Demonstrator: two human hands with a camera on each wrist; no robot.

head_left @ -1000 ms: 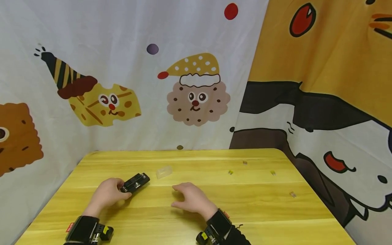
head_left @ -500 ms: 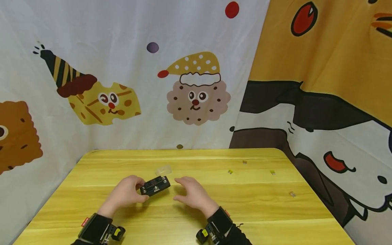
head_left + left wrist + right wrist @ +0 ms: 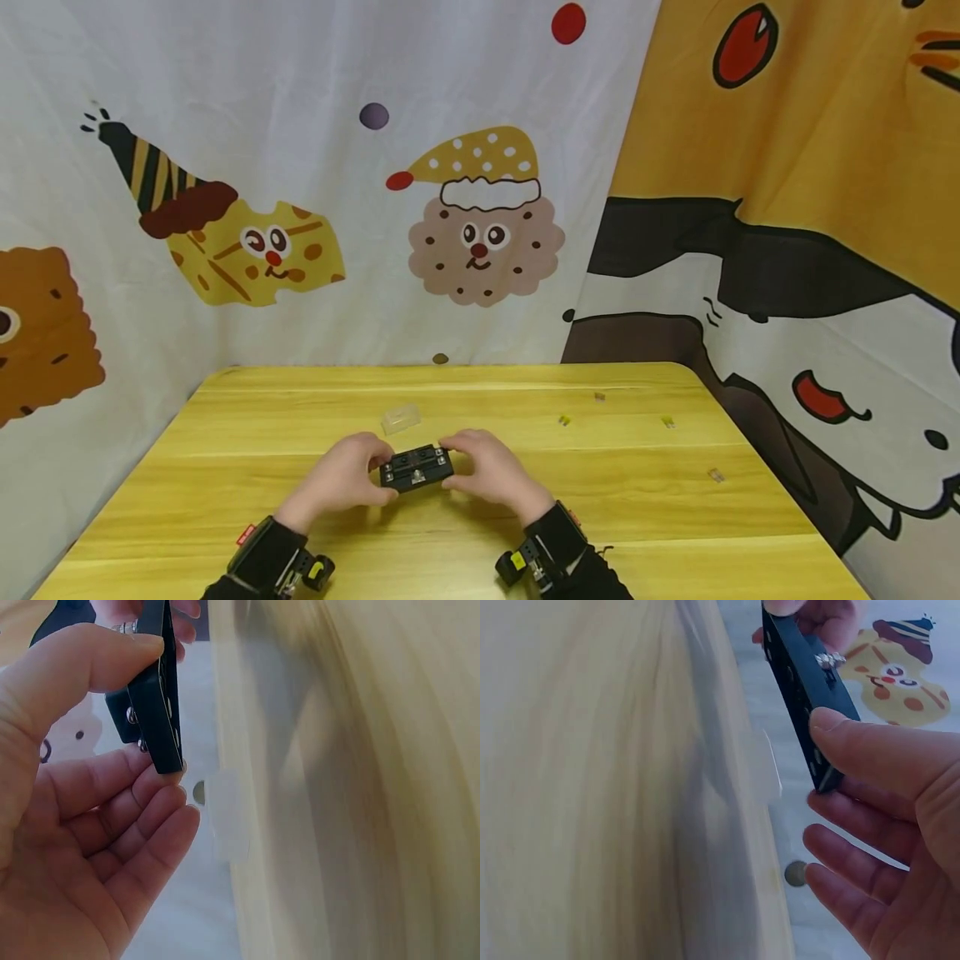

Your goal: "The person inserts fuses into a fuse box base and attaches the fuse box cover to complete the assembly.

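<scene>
A black fuse block with shiny metal screw terminals is held up over the table between both hands. My left hand pinches its left end, thumb on the near side and fingertips on the far side. At the other end, my right hand has thumb and forefinger on the block. The right wrist view shows that thumb pressed to the block's face, with the other fingers loosely spread below. In the left wrist view the screws stick out from one side of the block. Behind the block lies a clear plastic cover.
Small blade fuses lie scattered on the right of the wooden table: a yellow one, another yellowish one, a brownish one and a pale one. A cartoon-printed curtain hangs behind the table.
My left hand has carried the fuse block rightward to the table's middle, levelling it. My right hand, earlier apart from it with fingers parted, has taken hold of the right end.
</scene>
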